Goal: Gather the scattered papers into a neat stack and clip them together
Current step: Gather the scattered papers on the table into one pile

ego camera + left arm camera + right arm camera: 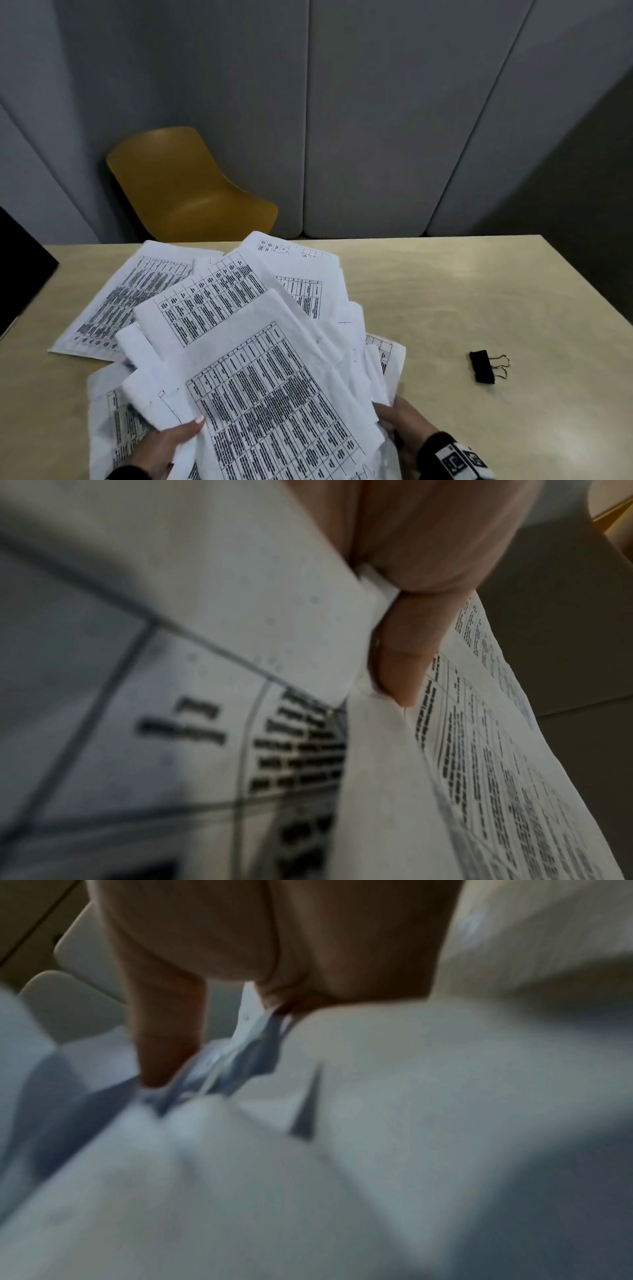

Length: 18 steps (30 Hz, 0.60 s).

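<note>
A loose fan of white printed papers [260, 370] with tables is lifted at the near side of the table. My left hand [171, 442] pinches the fan's left edge, thumb on top of the sheets [404, 647]. My right hand [407, 425] grips the right edge of the papers [240, 1053], its fingers mostly hidden under them. One more sheet [126, 301] lies flat on the table at the left. A black binder clip [483, 366] with folded wire handles lies on the table to the right, well apart from both hands.
The pale wooden table [445, 291] extends to the right of the papers. A yellow chair [185, 192] stands behind the table's far edge, against grey padded wall panels. A dark object [20, 260] sits at the left edge.
</note>
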Available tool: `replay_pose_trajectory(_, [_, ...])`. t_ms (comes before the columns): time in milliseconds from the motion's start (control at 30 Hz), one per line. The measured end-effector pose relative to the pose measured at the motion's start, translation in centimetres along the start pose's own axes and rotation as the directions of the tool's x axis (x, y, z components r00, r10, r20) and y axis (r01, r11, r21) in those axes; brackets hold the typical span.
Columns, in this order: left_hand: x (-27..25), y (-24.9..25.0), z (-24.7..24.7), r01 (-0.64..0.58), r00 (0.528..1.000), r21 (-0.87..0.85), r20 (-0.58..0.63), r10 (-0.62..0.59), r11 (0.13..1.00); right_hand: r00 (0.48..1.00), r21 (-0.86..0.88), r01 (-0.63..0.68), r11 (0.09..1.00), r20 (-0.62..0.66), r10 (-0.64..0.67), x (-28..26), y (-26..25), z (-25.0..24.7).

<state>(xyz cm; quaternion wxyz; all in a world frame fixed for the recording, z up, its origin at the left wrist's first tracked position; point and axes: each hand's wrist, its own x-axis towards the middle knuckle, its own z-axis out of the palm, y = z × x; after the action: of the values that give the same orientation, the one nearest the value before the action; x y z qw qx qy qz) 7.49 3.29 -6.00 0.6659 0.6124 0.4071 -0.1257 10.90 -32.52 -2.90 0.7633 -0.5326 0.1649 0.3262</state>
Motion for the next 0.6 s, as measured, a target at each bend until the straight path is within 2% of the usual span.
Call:
replay_pose_trajectory(100, [0.2,0.4,0.2,0.029,0.999,0.012,-0.043,-0.028,1.000,0.991,0.021,0.005,1.000,0.131,-0.008,-1.1,0.1,-0.9])
replay_pose_trajectory(167, [0.2,0.7,0.2,0.047,0.997,0.020,-0.062,-0.046,0.999,0.983,-0.069,0.016,0.997,0.182,-0.003,-1.8,0.2,-0.8])
replay_pose_trajectory(200, [0.2,0.7,0.0,0.052,0.998,0.010,-0.033,-0.052,0.999,0.986,-0.125,0.027,0.992,0.167,-0.006,-2.2,0.2,-0.6])
replay_pose_trajectory(267, [-0.1,1.0,-0.3,0.076,0.996,-0.009,0.036,-0.076,0.997,0.998,-0.249,0.052,0.967,0.037,-0.044,-2.4,0.5,-0.3])
replay_pose_trajectory(333, [-0.2,1.1,-0.9,0.101,0.993,-0.037,0.065,-0.098,0.994,0.980,-0.422,0.066,0.904,-0.144,-0.138,-2.2,0.7,-0.2])
replay_pose_trajectory(400, [0.0,1.1,-0.9,0.116,0.992,-0.099,0.054,-0.111,0.988,0.917,-0.566,0.045,0.823,-0.303,-0.259,-1.8,0.4,-0.2])
replay_pose_trajectory(433, [-0.1,1.3,-0.8,0.115,0.993,-0.121,0.053,-0.109,0.986,0.868,-0.595,0.034,0.803,-0.381,-0.318,-1.5,0.1,-0.5])
replay_pose_trajectory(467, [-0.5,1.4,-0.6,0.110,0.993,-0.132,0.062,-0.103,0.985,0.824,-0.564,0.044,0.825,-0.446,-0.349,-1.5,-0.2,-1.0])
replay_pose_trajectory(500, [-0.4,1.4,-0.4,0.104,0.993,-0.128,0.066,-0.097,0.986,0.801,-0.507,0.070,0.859,-0.484,-0.351,-1.4,-0.6,-1.5])
replay_pose_trajectory(533, [-0.3,1.2,-0.4,0.091,0.993,-0.125,0.084,-0.081,0.988,0.801,-0.466,0.055,0.883,-0.507,-0.317,-1.4,-1.1,-2.0])
replay_pose_trajectory(600, [-1.0,1.5,-0.1,0.078,0.992,-0.085,0.101,-0.069,0.993,0.843,-0.449,0.026,0.893,-0.470,-0.261,-1.5,-1.7,-2.5])
